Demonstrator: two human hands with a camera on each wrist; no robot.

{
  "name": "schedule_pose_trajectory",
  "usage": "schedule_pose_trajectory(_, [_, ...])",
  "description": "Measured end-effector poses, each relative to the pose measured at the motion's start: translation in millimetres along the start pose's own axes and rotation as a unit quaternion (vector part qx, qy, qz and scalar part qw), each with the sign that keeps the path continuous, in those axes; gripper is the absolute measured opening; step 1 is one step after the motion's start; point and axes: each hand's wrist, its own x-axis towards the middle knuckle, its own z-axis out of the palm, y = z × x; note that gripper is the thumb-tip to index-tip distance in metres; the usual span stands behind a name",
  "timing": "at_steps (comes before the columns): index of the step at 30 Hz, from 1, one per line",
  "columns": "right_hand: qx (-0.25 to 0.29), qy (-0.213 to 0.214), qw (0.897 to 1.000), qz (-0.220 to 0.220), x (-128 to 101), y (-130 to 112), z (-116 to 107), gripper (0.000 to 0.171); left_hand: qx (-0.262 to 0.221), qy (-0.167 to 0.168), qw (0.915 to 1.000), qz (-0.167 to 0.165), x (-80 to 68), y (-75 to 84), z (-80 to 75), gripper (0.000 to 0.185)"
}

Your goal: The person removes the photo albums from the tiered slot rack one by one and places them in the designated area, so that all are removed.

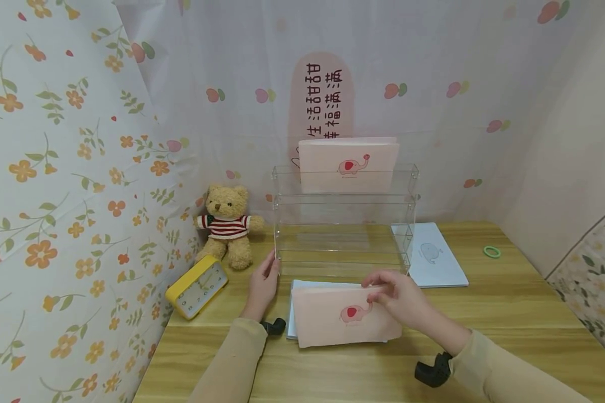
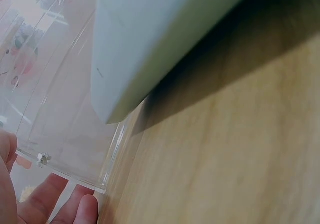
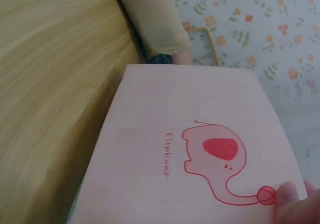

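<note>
Right hand (image 1: pixel 400 299): fingers curled, pinching the far edge of the pink elephant notebook (image 1: pixel 343 316).
Pink elephant notebook: lies on a pale blue notebook (image 1: pixel 293 308) on the wooden table (image 1: pixel 509 324), just before the rack.
Left hand (image 1: pixel 264 282): fingers straight, flat against the clear acrylic rack (image 1: pixel 343 224)'s left front corner.
Rack's left: teddy bear (image 1: pixel 227 224), yellow clock (image 1: pixel 196 286).

A homely desk corner: floral wallpaper (image 1: pixel 55 168), teddy bear (image 1: pixel 227 224), yellow alarm clock (image 1: pixel 196 286) on a wooden table (image 1: pixel 509 313).
</note>
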Motion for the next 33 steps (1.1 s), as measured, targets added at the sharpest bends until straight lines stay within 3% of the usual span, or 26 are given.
schedule_pose_trajectory(7, [-0.035, -0.023, 0.999, 0.012, -9.1, 3.8, 4.8, 0.019, 0.004, 0.001, 1.0, 0.009, -0.7, -0.5, 0.1, 0.044])
schedule_pose_trajectory(13, [-0.073, -0.031, 0.997, -0.027, -13.0, 12.7, 9.2, 0.019, 0.019, 0.006, 0.9995, 0.025, -1.7, 0.0, -0.3, 0.044])
schedule_pose_trajectory(20, [-0.099, -0.045, 0.992, -0.066, -15.2, 23.8, 13.3, 0.023, -0.002, -0.011, 0.9999, 0.001, -2.3, 1.1, -2.5, 0.046])
schedule_pose_trajectory(27, [-0.126, -0.083, 0.987, -0.056, -17.4, 28.8, 17.6, 0.024, -0.005, -0.015, 0.9998, -0.007, -2.8, 1.8, -2.6, 0.046])
schedule_pose_trajectory(33, [-0.127, -0.103, 0.984, -0.073, -20.0, 32.9, 24.3, 0.023, 0.001, -0.02, 0.9998, -0.009, -3.4, 2.5, -3.3, 0.047])
